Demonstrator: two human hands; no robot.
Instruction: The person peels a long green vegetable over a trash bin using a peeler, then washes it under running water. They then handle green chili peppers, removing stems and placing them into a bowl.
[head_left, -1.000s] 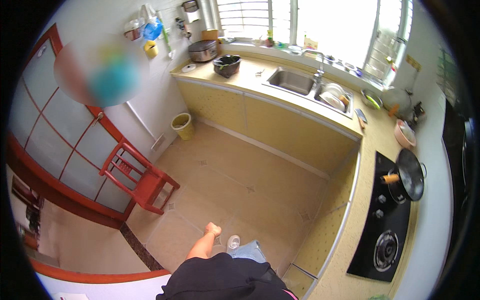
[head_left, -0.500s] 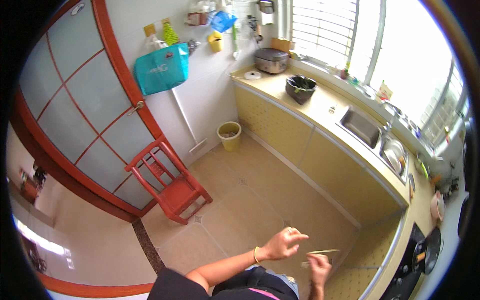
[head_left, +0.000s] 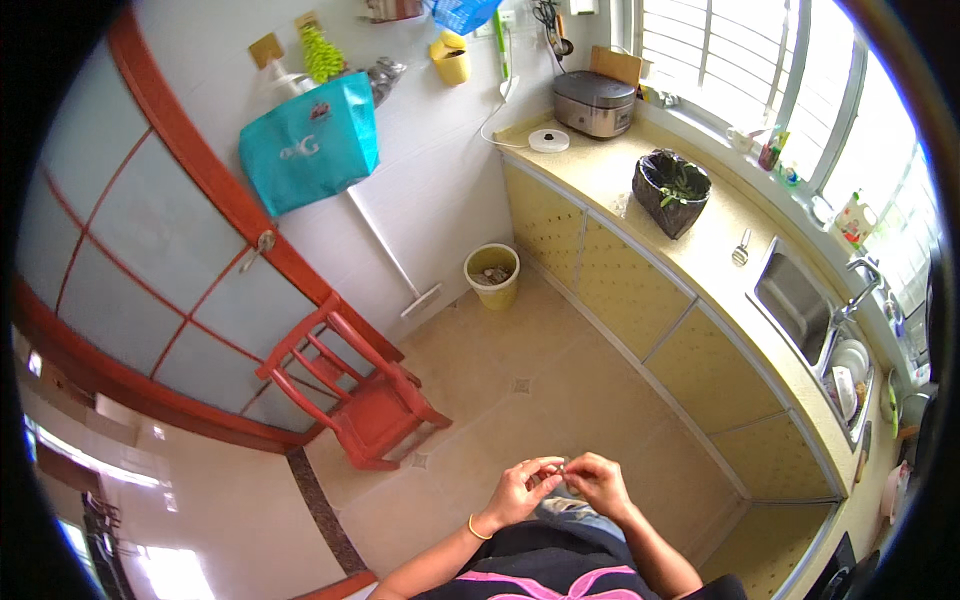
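My left hand (head_left: 525, 492) and my right hand (head_left: 597, 485) meet low in the centre, in front of my body. Both have bent fingers pinched together on something small and pale, mostly hidden between the fingertips; I cannot make out what it is. A yellow band circles my left wrist. Below the hands are my black top with pink shapes and my blue legwear.
A red chair (head_left: 378, 408) stands by the door (head_left: 120, 260); a yellow bin (head_left: 492, 292) is beside the wall. The counter (head_left: 600, 160) carries a rice cooker (head_left: 592, 100), black-bagged container (head_left: 672, 215) and sink (head_left: 795, 295). A teal bag (head_left: 305, 150) hangs on the wall.
My view has swung toward the door and wall corner. Both hands rose into view; since half a second ago they have come together, and the thin pale strip seen at my right fingers is largely hidden.
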